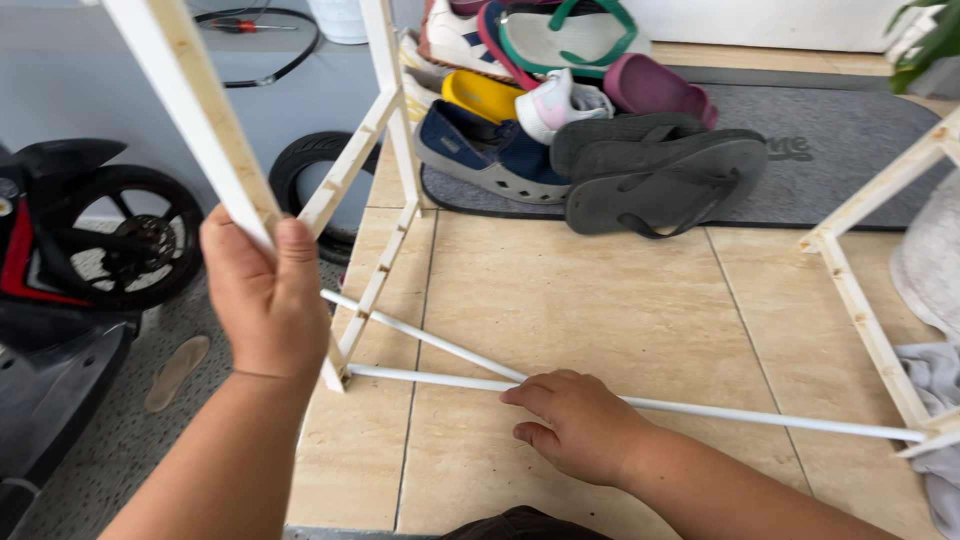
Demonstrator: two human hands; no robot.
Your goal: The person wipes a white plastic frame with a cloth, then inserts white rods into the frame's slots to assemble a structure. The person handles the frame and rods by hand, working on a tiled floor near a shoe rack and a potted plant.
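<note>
Home entryway, doormat (840,150), piled shoes (560,90)

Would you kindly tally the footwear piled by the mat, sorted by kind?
Flip-flops: 3, two dark grey flip-flops and a green-strapped flip-flop
Clogs: 2, a yellow clog and a maroon clog
Closed shoes: 3, a navy shoe, a white-and-pink sneaker and a white sneaker
Total: 8

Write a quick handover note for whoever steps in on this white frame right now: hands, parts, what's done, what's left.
Left hand: gripping an upright white frame bar.
Right hand: resting on a thin white rod low over the tile floor.
Done: that rod spans from the left side frame to the right side frame. A second rod runs diagonally from the left frame.
Left: its far end is hidden by the hand; check it.
</note>
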